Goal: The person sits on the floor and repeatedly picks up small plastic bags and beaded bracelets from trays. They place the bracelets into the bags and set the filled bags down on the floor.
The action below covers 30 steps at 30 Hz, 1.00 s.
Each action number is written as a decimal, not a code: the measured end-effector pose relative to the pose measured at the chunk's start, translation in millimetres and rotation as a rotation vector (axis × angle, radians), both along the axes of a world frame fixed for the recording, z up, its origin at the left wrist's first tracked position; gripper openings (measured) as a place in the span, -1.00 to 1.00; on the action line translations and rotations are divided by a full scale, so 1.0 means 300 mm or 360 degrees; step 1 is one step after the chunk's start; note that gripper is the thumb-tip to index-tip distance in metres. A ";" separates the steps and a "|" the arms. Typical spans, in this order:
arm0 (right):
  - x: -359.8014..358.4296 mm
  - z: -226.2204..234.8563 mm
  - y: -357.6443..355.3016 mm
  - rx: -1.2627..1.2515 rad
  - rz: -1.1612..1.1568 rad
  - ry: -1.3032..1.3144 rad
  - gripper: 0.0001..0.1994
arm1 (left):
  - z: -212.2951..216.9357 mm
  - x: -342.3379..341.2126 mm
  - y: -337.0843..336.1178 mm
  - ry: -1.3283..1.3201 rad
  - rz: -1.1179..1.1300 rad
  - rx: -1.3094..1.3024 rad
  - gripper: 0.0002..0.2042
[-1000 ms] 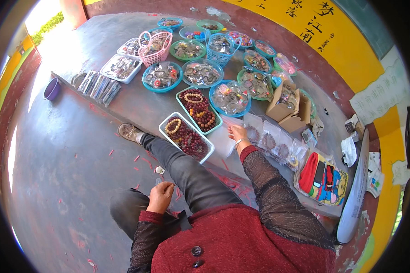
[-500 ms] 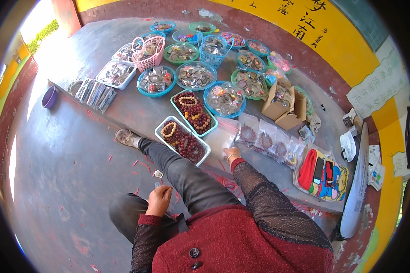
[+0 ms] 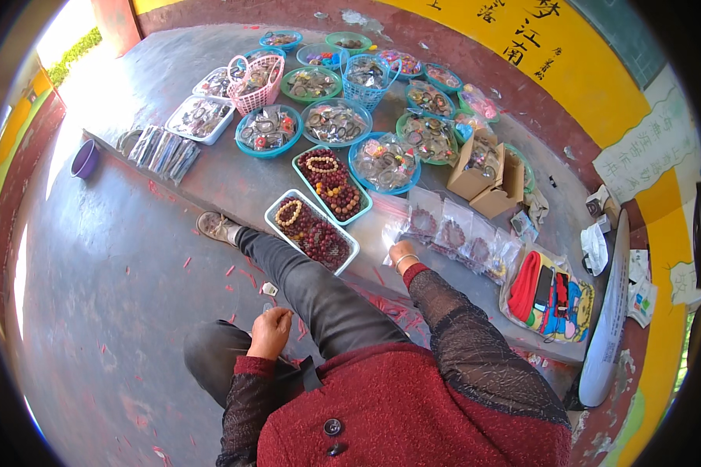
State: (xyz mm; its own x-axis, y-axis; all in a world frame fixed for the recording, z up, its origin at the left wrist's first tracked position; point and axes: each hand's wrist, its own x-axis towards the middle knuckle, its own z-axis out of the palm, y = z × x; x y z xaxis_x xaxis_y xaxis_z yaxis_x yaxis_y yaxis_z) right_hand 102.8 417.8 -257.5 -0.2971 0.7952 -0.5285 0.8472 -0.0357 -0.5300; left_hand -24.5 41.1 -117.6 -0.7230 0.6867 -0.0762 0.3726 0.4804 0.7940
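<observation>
Clear plastic bag (image 3: 395, 230) of dark beads — now pinched in the right hand's grip (image 3: 401, 251), which has drawn back from the white bead tray (image 3: 276, 227) just left of it. Left hand (image 3: 270, 333): loosely curled on the knee, empty.

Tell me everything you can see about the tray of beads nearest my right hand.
The nearest bead tray is a shallow rectangle with a pale, light-blue rim, plastic by its look. It sits flat and angled on the grey ledge, near its front edge. Dark red-brown bead bracelets fill it, with one pale beige bracelet at the far end. A second, similar tray lies just behind it. The right hand is to its right, at a clear plastic bag, not touching the tray.
</observation>
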 end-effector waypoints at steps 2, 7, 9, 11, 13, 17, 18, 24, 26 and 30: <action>0.016 0.043 -0.001 0.0049 0.0227 -0.0184 -0.73 | -0.004 -0.001 -0.001 0.0008 0.0005 0.0009 -0.83; 0.058 0.123 -0.025 0.0561 0.0362 -0.0198 -0.74 | -0.013 0.001 -0.005 0.0002 0.0013 0.0015 -0.83; 0.086 0.126 -0.010 0.0583 0.0423 -0.0006 -0.81 | -0.012 0.005 -0.002 -0.0021 0.0020 0.0025 -0.83; 0.077 0.212 -0.063 0.0594 0.0355 0.0246 -0.78 | -0.018 0.007 -0.014 -0.0033 0.0036 0.0036 -0.83; 0.065 0.289 -0.080 0.0524 0.0451 0.0430 -0.73 | -0.022 0.006 -0.012 -0.0037 0.0012 0.0071 -0.84; -0.032 0.423 -0.200 -0.0187 0.0334 0.1186 -0.79 | -0.025 0.004 -0.010 -0.0275 0.0094 0.0142 -0.75; -0.066 0.487 -0.266 -0.0510 0.0226 0.1465 -0.83 | -0.020 0.008 -0.010 -0.0453 0.0173 0.0218 -0.72; -0.170 0.651 -0.528 -0.1702 0.0242 0.1988 -0.91 | 0.054 -0.023 -0.016 -0.1551 0.0401 0.0484 -0.49; -0.182 0.690 -0.593 -0.1889 0.0363 0.2006 -0.91 | 0.104 -0.036 -0.028 -0.1932 0.0361 0.0692 -0.40; -0.176 0.669 -0.635 -0.1770 0.0465 0.1796 -0.91 | 0.157 -0.030 -0.025 -0.2063 0.0393 0.1682 -0.47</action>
State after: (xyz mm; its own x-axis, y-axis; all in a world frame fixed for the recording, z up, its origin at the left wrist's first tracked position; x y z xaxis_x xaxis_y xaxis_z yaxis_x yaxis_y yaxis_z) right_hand 50.0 227.3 -56.8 -0.9805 0.0352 -0.1933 0.1081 -0.7250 -0.6802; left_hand -33.5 33.7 -70.7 -0.6477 0.7099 -0.2767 -0.7322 -0.4796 0.4835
